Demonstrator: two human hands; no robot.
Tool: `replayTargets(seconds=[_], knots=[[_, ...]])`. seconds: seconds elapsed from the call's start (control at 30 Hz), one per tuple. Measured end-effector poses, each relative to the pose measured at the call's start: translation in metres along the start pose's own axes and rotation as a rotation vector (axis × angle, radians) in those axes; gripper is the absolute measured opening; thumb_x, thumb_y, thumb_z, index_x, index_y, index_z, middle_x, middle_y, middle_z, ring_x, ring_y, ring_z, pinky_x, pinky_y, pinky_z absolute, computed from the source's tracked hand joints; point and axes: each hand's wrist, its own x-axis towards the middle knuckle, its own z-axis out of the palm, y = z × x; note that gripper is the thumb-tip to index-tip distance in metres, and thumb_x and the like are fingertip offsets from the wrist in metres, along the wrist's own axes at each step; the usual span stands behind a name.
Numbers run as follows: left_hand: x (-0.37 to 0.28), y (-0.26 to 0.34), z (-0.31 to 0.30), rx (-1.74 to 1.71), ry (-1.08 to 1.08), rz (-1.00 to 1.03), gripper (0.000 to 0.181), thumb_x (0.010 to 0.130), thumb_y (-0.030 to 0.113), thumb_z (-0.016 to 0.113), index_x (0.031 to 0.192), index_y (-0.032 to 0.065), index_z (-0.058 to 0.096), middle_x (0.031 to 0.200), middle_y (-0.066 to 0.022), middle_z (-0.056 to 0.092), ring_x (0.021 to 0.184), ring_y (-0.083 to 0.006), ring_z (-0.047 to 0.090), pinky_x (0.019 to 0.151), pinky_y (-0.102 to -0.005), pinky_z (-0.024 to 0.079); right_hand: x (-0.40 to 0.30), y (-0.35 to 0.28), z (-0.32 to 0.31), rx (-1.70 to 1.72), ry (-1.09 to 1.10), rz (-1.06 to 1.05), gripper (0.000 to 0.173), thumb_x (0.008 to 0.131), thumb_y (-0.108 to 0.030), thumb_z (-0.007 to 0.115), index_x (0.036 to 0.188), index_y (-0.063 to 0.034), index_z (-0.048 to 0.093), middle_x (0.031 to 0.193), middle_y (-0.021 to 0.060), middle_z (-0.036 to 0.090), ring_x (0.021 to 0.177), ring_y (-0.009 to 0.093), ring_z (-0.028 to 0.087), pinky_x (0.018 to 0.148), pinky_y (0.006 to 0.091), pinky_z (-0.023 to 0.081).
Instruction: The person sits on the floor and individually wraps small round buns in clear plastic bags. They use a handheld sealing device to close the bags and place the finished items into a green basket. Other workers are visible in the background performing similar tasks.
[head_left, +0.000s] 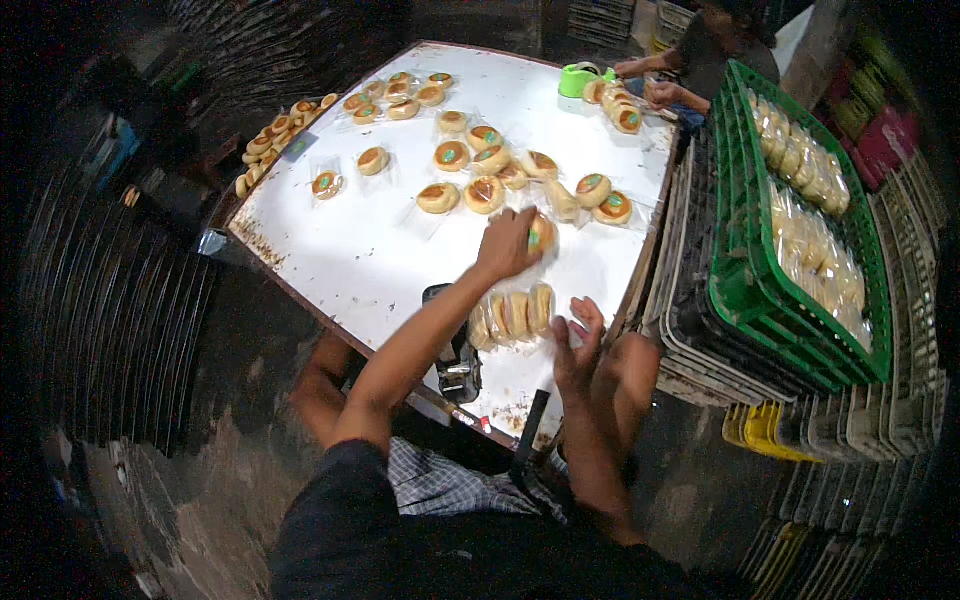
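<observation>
My left hand (506, 246) reaches across the white tabletop (345, 262) and grips a round bun (543, 235) in clear wrap with a green label; hand and bun are blurred. Closer to me, a row of several wrapped buns (517, 313) stands on edge, side by side. My right hand (576, 349) is just right of that row, fingers apart and nothing in them. Left of the row sits a black tape dispenser (459, 371), partly covered by my left forearm. Beyond my left hand lies a loose group of wrapped buns (484, 193), some with green labels.
More wrapped buns (403, 109) lie at the far left, beside a heap of buns (281, 135) past the edge. Another person's hands (663, 94) are near a green tape dispenser (576, 81) and bun row (622, 112). A green crate (739, 277) of packed buns tops a stack at right.
</observation>
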Motion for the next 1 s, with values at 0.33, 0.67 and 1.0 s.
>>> replayTargets(seconds=[0.33,0.67,1.0], knots=[[-0.260,0.055,-0.081,-1.565,-0.107,-0.708,0.058,0.089,0.017,0.074,0.135,-0.0056,0.049,0.122,-0.0125,0.062,0.109,-0.0177,0.061,0.093,-0.0293,0.051,-0.040,-0.067,0.014,0.166,-0.789,0.085,0.017,0.089,-0.013,0.070,0.103,-0.0031,0.072,0.092,0.0112,0.070,0.081,0.017,0.066,0.071,0.0317,0.051],[-0.232,0.080,-0.118,-1.568,0.296,-0.578,0.042,0.105,0.028,0.046,0.125,-0.0072,0.056,0.109,-0.0163,0.070,0.099,-0.0207,0.068,0.089,-0.0313,0.055,-0.031,-0.110,0.015,0.129,-0.519,0.312,0.021,0.092,-0.008,0.063,0.108,0.0069,0.063,0.096,0.0138,0.066,0.084,0.022,0.063,0.075,0.0300,0.049],[-0.271,0.060,-0.109,-0.758,0.404,-0.158,0.033,0.100,0.012,0.053,0.129,-0.0030,0.058,0.129,-0.0217,0.058,0.126,-0.0299,0.052,0.106,-0.0399,0.038,-0.082,-0.121,0.022,0.030,-0.743,0.229,0.057,0.099,-0.032,0.058,0.142,0.0013,0.043,0.116,0.0175,0.066,0.100,0.022,0.066,0.087,0.0336,0.052]])
